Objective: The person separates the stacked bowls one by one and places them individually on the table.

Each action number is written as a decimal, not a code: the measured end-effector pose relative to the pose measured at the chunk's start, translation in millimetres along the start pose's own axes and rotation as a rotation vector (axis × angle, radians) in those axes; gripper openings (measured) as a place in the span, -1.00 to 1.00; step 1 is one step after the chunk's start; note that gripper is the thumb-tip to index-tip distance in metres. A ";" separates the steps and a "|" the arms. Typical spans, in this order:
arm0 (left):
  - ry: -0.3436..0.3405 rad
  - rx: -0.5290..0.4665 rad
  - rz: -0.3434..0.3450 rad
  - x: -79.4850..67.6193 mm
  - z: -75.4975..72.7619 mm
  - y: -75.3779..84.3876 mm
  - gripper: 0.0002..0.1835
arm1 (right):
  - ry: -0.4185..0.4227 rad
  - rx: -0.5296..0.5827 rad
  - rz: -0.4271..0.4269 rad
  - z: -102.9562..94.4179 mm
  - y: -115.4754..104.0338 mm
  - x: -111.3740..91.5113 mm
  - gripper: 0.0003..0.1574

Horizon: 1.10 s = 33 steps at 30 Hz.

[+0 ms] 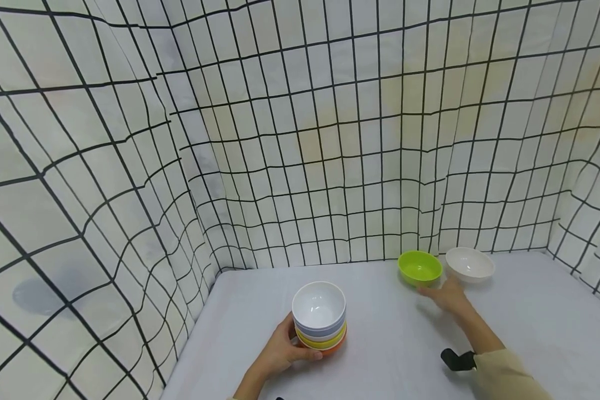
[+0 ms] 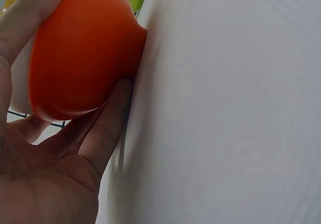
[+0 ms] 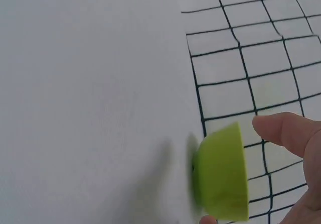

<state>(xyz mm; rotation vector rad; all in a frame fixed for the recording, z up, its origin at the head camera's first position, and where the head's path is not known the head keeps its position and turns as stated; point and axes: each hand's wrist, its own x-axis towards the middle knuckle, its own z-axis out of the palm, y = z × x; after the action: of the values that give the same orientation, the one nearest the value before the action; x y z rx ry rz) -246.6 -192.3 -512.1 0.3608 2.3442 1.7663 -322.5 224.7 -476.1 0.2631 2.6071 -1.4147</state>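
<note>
A stack of nested bowls [image 1: 319, 305] stands on the table, white on top, then bluish, white and yellow, with an orange bowl [image 2: 88, 53] at the bottom. My left hand [image 1: 284, 349] grips this stack from its left side; in the left wrist view the fingers and thumb curl round the orange bowl. Farther right, a lime-green bowl [image 1: 420, 268] sits upright near the back edge. Just in front of it is my right hand [image 1: 449, 295], with thumb and fingers spread. The right wrist view shows the thumb apart from the green bowl [image 3: 220, 174]; most other fingers are hidden.
A white bowl [image 1: 470, 264] stands right beside the green one. The table [image 1: 380, 344] has a white cover. Behind it and at both sides rise pale walls with a black grid [image 1: 350, 166]. A black device [image 1: 457, 360] sits at the right wrist.
</note>
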 end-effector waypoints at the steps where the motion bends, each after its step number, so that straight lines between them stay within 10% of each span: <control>1: 0.001 0.000 0.003 0.1 0.0 0.0 0.13 | 0.005 0.002 -0.004 2.5 -5.3 -5.2 0.53; 10: -0.003 -0.014 0.018 -1.0 -0.5 1.4 0.11 | -0.015 -0.002 -0.228 39.7 -59.7 -42.0 0.10; 19: -0.009 -0.014 0.008 -0.8 0.2 2.1 0.12 | -0.288 0.018 -0.553 81.2 -95.0 -63.0 -0.13; 33: -0.011 0.004 0.032 -2.0 -0.4 3.3 0.09 | -0.400 -0.009 -0.620 117.1 -109.7 -68.4 0.23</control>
<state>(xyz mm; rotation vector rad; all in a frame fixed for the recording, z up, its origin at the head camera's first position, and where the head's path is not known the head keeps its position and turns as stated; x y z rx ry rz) -244.5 -192.4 -508.9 0.4098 2.3475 1.7700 -274.5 62.2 -434.6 -0.8121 2.4383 -1.4150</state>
